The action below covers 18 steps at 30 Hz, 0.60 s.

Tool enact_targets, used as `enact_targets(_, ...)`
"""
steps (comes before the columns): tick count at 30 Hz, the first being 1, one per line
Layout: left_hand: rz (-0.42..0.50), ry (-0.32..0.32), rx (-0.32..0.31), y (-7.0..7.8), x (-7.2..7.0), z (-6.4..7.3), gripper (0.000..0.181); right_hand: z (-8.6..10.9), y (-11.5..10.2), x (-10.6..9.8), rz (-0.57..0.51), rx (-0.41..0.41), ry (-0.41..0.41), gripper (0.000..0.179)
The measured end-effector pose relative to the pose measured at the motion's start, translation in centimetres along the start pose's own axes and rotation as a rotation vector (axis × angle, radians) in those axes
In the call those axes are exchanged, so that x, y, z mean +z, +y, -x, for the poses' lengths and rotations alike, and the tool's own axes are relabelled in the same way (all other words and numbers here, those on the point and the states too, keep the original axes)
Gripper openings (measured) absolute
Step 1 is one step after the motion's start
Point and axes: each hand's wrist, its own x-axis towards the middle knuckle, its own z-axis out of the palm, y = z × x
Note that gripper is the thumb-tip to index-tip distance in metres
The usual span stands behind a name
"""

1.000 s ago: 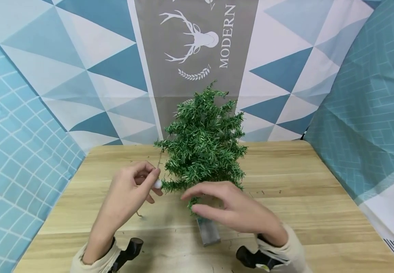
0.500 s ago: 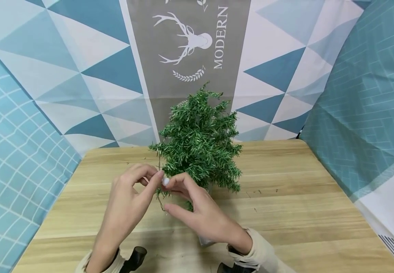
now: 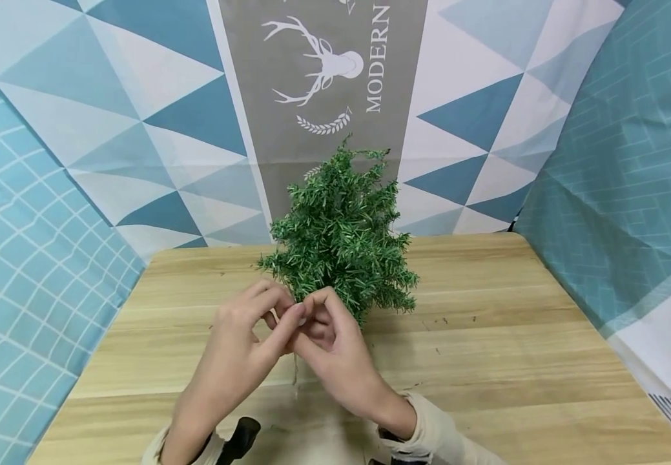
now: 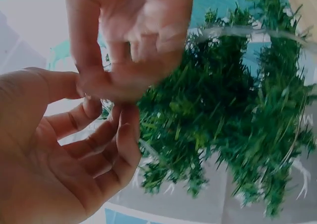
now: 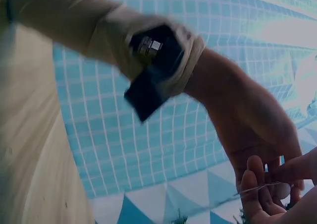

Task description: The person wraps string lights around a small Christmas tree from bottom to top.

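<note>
A green artificial Christmas tree [image 3: 341, 239] stands at the middle of the table, beyond both hands. My left hand [image 3: 242, 342] pinches a small white ball [image 3: 302, 320] on a thin string between thumb and fingers. My right hand [image 3: 341, 355] meets it there, its curled thumb and index finger at the ball and pinching the string. In the right wrist view the white ball [image 5: 281, 190] shows among the fingers, with the pale string [image 5: 223, 202] running off to the left. One end of the string [image 3: 296, 371] dangles below the hands. Overlapping fingers hide most of the grip.
The wooden table [image 3: 486, 368] has a few dark bits [image 3: 444, 321] scattered right of the tree. A patterned cloth [image 3: 196, 161] rises behind it, and blue tiled cloth [image 3: 33, 258] hangs at the left. The tree's base is hidden behind the hands.
My right hand has come left from in front of the tree to meet my left hand at the white ball. Both hands have then shifted slightly right together, covering most of the ball.
</note>
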Motion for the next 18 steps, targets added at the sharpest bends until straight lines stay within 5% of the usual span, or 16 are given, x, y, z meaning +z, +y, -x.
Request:
enact_targets(5,0.008,-0.017,-0.032,-0.2,-0.6,0.0,0.016,0.3,-0.4,0.0,-0.051,-0.041,-0.039,0.024)
enact_targets(9,-0.004,-0.092,-0.083,-0.8,-1.1,-0.1,0.004,0.3,-1.0,-0.3,-0.032,-0.064,-0.042,0.023)
enact_targets(13,-0.051,-0.165,-0.064,-1.6,-1.4,-0.1,0.018,0.5,-1.9,-1.1,0.006,-0.119,-0.057,0.018)
enact_targets(18,-0.081,-0.162,-0.053,-2.3,-1.8,-0.1,0.02,0.9,-3.6,-2.4,0.111,-0.159,-0.078,0.011)
